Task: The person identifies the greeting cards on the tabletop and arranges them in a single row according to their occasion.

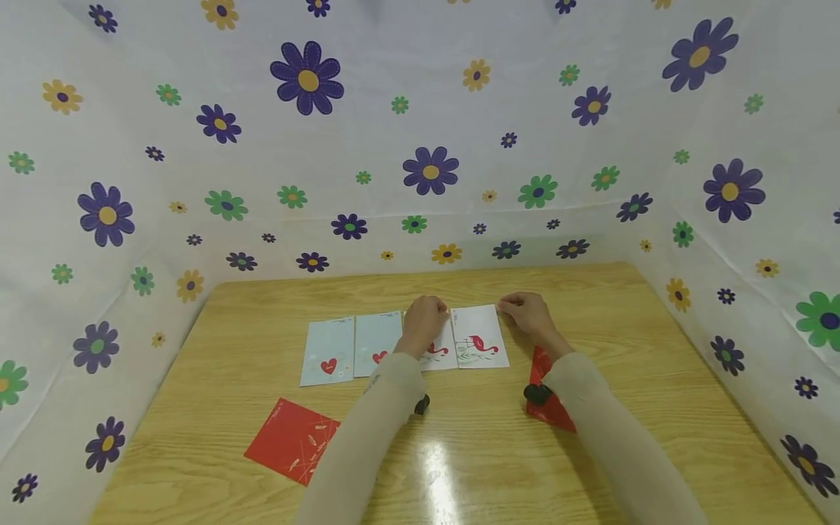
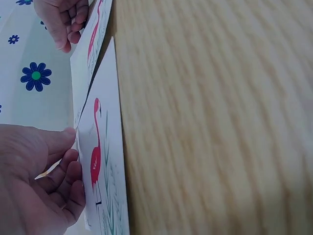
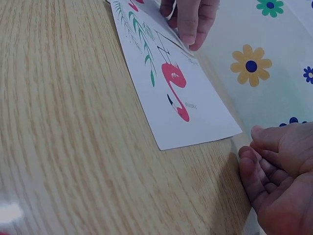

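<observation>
Four cards in a row lie on the wooden table: a pale blue heart card (image 1: 327, 352), a second heart card (image 1: 375, 343), a white flamingo card (image 2: 105, 161) and another white flamingo card (image 1: 480, 337) at the right end. With thumb and index finger, my left hand (image 1: 423, 324) pinches at the top edge where the two flamingo cards meet; which card the fingertips hold is hard to tell. Beside the top right corner of the end card, my right hand (image 3: 281, 171) has its fingers loosely curled, slightly apart from the card and holding nothing.
A red card (image 1: 289, 437) with light markings lies at the front left. Another red item (image 1: 551, 408) is partly hidden under the right forearm. White cloth (image 1: 367, 146) printed with flowers stands behind the table and along both sides.
</observation>
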Demonstrator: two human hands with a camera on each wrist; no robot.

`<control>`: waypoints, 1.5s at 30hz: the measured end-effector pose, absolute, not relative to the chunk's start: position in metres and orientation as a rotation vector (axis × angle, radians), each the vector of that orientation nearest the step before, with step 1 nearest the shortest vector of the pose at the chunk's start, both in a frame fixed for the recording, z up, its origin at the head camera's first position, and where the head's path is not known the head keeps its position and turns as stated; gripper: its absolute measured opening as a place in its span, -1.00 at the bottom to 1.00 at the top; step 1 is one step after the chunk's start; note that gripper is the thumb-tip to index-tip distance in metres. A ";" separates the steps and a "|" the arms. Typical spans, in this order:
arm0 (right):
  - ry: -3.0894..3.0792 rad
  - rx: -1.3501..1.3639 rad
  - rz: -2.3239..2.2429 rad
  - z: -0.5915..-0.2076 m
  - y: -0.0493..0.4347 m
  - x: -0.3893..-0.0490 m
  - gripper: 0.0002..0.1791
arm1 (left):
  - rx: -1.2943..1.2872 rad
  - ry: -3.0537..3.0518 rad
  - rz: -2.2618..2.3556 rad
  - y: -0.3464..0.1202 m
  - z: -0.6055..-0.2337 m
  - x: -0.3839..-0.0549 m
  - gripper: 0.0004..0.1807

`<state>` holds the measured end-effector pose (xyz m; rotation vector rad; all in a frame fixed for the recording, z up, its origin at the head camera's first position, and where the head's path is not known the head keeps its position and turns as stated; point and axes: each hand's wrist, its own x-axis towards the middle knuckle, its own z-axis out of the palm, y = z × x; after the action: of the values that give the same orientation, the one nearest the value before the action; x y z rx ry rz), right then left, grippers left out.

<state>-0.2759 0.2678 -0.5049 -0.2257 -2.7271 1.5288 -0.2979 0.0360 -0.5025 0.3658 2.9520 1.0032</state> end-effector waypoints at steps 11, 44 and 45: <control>-2.661 -0.196 1.665 -0.493 0.283 -0.262 -0.60 | 0.437 2.925 1.046 0.042 -0.499 -0.294 -0.80; -2.889 0.004 1.252 -0.453 0.360 -0.146 -0.46 | 0.810 2.735 1.014 0.126 -0.472 -0.230 -0.68; -2.894 0.000 1.239 -0.453 0.360 -0.144 -0.46 | 0.813 2.732 1.009 0.128 -0.473 -0.228 -0.68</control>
<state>-0.1438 0.3600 -0.4533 -0.0004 -2.8941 1.2386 -0.2277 0.1276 -0.4729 0.8135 2.7318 1.0088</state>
